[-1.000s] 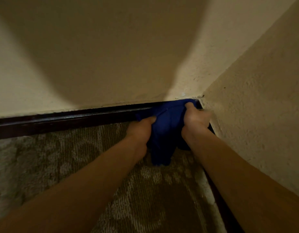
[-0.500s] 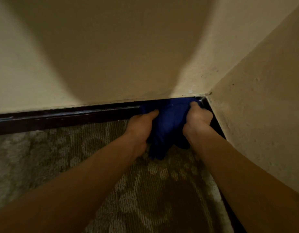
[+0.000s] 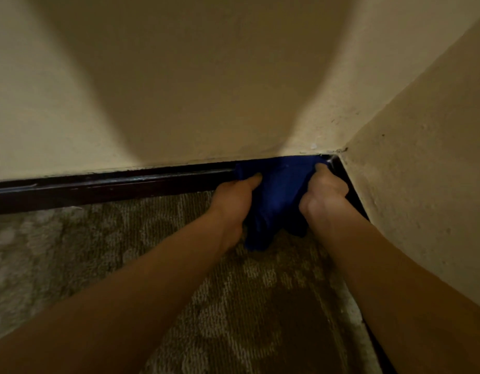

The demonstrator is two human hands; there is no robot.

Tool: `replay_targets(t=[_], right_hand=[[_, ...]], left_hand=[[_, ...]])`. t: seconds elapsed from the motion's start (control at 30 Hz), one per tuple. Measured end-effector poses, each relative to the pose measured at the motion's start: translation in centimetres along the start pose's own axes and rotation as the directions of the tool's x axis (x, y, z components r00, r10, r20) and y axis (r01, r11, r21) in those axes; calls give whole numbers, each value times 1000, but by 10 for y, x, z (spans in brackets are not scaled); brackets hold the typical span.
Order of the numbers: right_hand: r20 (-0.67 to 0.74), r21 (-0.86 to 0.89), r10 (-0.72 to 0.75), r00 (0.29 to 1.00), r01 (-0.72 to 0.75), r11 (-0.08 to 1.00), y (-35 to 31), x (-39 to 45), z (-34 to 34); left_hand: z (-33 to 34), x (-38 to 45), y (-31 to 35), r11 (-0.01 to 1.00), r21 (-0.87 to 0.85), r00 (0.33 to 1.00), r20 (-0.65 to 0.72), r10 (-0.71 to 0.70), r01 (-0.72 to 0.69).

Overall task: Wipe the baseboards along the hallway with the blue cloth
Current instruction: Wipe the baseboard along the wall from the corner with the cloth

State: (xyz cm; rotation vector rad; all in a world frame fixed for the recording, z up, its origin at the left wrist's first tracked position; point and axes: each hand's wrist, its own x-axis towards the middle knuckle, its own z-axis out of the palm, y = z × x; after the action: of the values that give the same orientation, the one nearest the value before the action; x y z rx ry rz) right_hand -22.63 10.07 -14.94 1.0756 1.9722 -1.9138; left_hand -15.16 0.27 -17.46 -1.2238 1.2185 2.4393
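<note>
A blue cloth (image 3: 278, 193) is bunched against the dark baseboard (image 3: 112, 184) right at the inner corner of two cream walls. My left hand (image 3: 233, 201) grips the cloth's left side, thumb stretched along its upper edge. My right hand (image 3: 325, 193) grips its right side, fingers curled into the fabric close to the corner. The cloth's lower end hangs down onto the carpet between my wrists. Behind the cloth, the corner stretch of baseboard is hidden.
The dark baseboard runs left along the far wall, and another strip (image 3: 352, 190) runs toward me under the right wall (image 3: 422, 184). Patterned brown and beige carpet (image 3: 125, 252) covers the floor. My shadow darkens the far wall (image 3: 193, 90).
Both hands and the cloth stay pressed in the corner; the left thumb has shifted a little to the right along the cloth. The view has tilted slightly, so the corner sits higher.
</note>
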Motion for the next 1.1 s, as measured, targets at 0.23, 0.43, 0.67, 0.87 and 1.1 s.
replay_targets(t=[0.23, 0.43, 0.67, 0.87, 1.1], right_hand=[[296, -179, 33, 955, 22, 984, 38, -35, 27], [108, -120, -124, 986, 137, 983, 39, -34, 34], [286, -229, -104, 952, 174, 958, 81, -93, 78], [84, -152, -225, 971, 235, 960, 60, -58, 55], [266, -239, -128, 955, 194, 951, 84, -108, 87]], left_hand=[[-65, -20, -11, 992, -71, 938, -339, 78, -108], [-68, -27, -1, 997, -73, 984, -179, 0, -13], [-111, -34, 9, 981, -67, 820, -560, 115, -184], [-98, -31, 11, 997, -74, 968, -252, -3, -16], [-128, -36, 15, 992, -1, 787, -608, 102, -129]])
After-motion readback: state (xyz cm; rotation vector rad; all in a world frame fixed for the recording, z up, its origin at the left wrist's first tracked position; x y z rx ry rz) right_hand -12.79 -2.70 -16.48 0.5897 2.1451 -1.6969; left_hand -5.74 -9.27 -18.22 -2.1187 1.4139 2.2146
